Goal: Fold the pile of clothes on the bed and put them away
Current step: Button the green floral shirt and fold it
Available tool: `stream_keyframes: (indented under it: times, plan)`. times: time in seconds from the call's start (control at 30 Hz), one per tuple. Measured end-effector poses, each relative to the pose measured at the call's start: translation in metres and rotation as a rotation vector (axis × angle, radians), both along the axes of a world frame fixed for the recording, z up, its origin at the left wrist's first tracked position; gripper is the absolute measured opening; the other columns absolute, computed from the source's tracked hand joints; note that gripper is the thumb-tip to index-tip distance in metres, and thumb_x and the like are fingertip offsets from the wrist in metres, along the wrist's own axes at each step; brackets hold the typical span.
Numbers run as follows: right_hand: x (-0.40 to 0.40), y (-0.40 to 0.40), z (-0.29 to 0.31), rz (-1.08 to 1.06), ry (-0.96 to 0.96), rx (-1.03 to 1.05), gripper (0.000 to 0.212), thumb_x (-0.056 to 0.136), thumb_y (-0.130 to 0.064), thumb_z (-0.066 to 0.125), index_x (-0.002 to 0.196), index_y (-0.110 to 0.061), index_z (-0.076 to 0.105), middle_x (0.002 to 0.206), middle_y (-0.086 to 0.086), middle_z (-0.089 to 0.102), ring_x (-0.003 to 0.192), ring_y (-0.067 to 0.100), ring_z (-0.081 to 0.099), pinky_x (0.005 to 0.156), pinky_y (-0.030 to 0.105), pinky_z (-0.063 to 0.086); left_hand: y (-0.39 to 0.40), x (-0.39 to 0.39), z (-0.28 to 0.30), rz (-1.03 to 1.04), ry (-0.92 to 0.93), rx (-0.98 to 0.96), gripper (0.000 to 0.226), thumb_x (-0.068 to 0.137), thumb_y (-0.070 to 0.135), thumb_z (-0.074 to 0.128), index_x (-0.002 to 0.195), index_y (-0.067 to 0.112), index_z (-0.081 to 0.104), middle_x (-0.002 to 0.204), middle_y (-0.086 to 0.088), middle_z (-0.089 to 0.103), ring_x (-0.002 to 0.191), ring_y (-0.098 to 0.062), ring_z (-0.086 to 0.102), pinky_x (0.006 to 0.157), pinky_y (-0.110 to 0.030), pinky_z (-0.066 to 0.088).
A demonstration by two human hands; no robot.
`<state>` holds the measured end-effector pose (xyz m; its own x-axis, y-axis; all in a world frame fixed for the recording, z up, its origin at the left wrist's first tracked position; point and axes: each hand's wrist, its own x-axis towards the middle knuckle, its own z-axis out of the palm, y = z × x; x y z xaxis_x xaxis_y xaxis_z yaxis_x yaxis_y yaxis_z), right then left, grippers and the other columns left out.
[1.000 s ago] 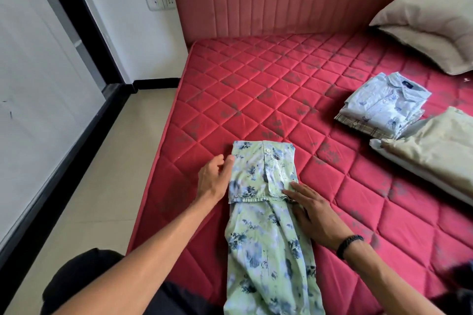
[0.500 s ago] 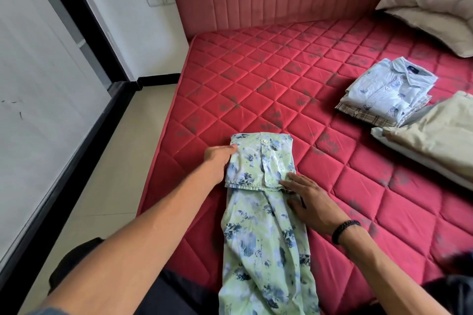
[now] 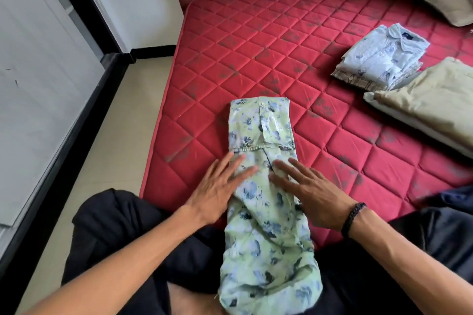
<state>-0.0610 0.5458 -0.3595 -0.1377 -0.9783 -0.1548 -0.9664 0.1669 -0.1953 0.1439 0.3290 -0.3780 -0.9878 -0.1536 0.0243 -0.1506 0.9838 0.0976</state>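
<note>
A green floral shirt (image 3: 263,174), folded into a long narrow strip, lies along the near edge of the red quilted bed (image 3: 256,59) and hangs off it over the person's lap. The left hand (image 3: 220,186) lies flat at the shirt's left edge, its fingers (image 3: 240,163) straight and spread onto the cloth just below the folded-over top part. The right hand (image 3: 314,197) presses flat on the shirt's right side, fingers (image 3: 286,169) straight and wide. Well to the shirt's right, farther back, sits a stack of folded shirts (image 3: 381,59).
</note>
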Motion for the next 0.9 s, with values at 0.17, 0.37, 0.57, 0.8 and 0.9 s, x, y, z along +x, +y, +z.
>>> stream_keyframes:
  times: [0.17, 0.37, 0.57, 0.8, 0.9]
  plan:
    - [0.028, 0.025, 0.006, 0.155, 0.157, 0.023, 0.117, 0.060, -0.048, 0.090, 0.157, -0.015, 0.035, 0.164, 0.011, 0.038, 0.149, 0.036, 0.038, 0.105, 0.055, 0.049, 0.023, 0.036, 0.012, -0.243, -0.128, -0.055, 0.113, 0.080, 0.024, 0.065, 0.162, 0.040, -0.010, 0.172, 0.003, -0.014, 0.159, -0.020, -0.015, 0.128, -0.046, 0.003]
    - [0.049, 0.042, 0.010, 0.205, 0.153, 0.009, 0.062, 0.094, -0.047, 0.040, 0.153, -0.029, 0.047, 0.157, 0.011, 0.048, 0.145, 0.029, 0.046, 0.102, 0.049, 0.054, 0.030, 0.039, 0.024, -0.355, -0.222, -0.065, 0.109, 0.086, 0.024, 0.060, 0.160, 0.042, -0.017, 0.169, -0.005, -0.025, 0.155, -0.022, -0.027, 0.128, -0.049, -0.004]
    - [0.042, 0.045, 0.020, 0.231, -0.091, 0.153, 0.062, 0.107, -0.036, 0.041, 0.161, -0.051, 0.014, 0.173, 0.000, -0.007, 0.159, 0.014, -0.010, 0.123, 0.020, -0.011, 0.032, 0.041, 0.019, -0.396, -0.165, 0.024, 0.109, 0.086, -0.006, 0.050, 0.161, 0.045, -0.009, 0.171, -0.005, -0.018, 0.156, -0.021, -0.024, 0.129, -0.041, -0.003]
    - [0.039, 0.038, 0.025, 0.208, -0.316, 0.108, 0.072, 0.098, -0.044, 0.060, 0.162, -0.036, 0.028, 0.171, -0.009, 0.013, 0.156, -0.003, -0.002, 0.127, 0.022, 0.009, 0.036, 0.041, 0.012, -0.199, 0.101, 0.511, 0.057, 0.105, 0.032, 0.048, 0.158, 0.041, 0.030, 0.153, 0.026, 0.048, 0.151, -0.008, 0.035, 0.128, -0.038, 0.020]
    - [0.046, 0.034, 0.028, 0.176, -0.406, -0.009, 0.057, 0.103, -0.040, 0.060, 0.156, -0.028, 0.043, 0.165, -0.013, 0.032, 0.155, 0.000, 0.017, 0.127, 0.028, 0.021, 0.043, 0.043, 0.011, -0.056, 0.149, 0.535, 0.065, 0.100, 0.034, 0.056, 0.155, 0.009, 0.033, 0.132, 0.028, 0.064, 0.132, 0.007, 0.051, 0.124, -0.040, 0.031]
